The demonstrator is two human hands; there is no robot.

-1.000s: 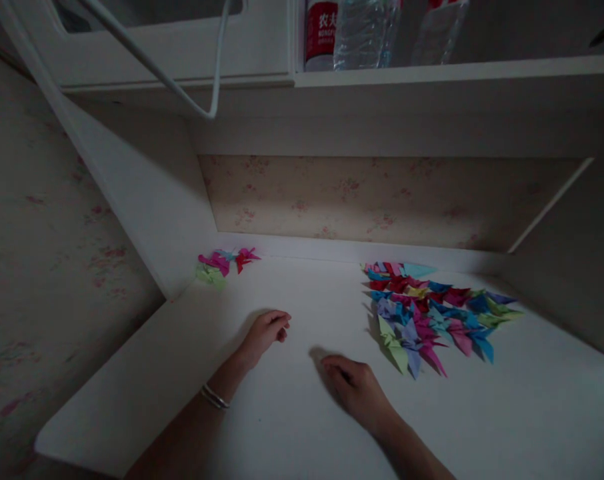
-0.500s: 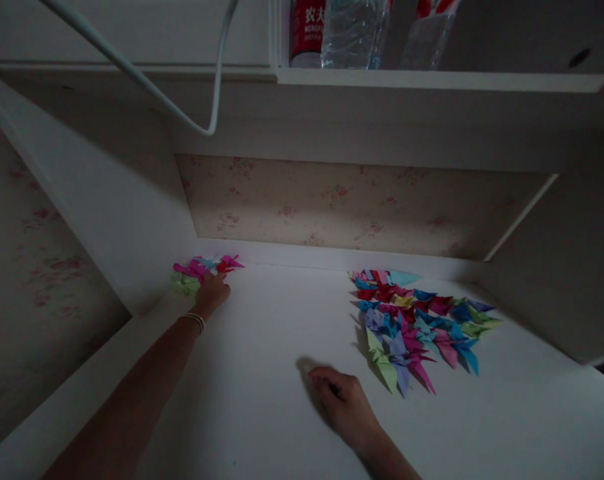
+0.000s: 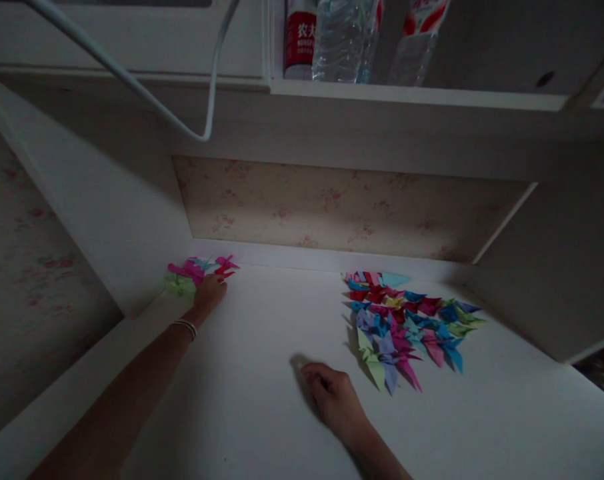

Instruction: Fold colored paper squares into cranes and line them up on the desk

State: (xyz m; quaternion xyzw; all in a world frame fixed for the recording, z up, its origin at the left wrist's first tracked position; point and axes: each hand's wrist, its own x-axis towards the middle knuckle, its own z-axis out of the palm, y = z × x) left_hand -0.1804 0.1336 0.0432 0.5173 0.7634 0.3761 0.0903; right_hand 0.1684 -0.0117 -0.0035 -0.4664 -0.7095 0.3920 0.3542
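At the back left corner, my left hand [image 3: 209, 291] reaches into a small group of folded paper cranes [image 3: 187, 269] in pink, pale green and light blue. Its fingers are closed at a red paper crane [image 3: 225, 272], partly hidden behind the hand. Lower in the middle, my right hand [image 3: 336, 398] rests on the white desktop, curled into a loose fist with nothing visible in it. To its right lies a large cluster of paper cranes [image 3: 395, 319] in many colours, set close together in rough rows.
Overhead, a shelf [image 3: 417, 95] holds clear plastic bottles [image 3: 338, 40] and a red-labelled bottle [image 3: 301, 39]. A pale bent cable [image 3: 147, 100] hangs in front of the cabinet. Side panels [image 3: 107, 193] and a floral-papered back wall [image 3: 327, 207] enclose the white desktop [image 3: 262, 327].
My view has shifted slightly. The fingers of my left hand have drawn in at the red paper crane, which has moved a little. My right hand stays in place on the desktop.
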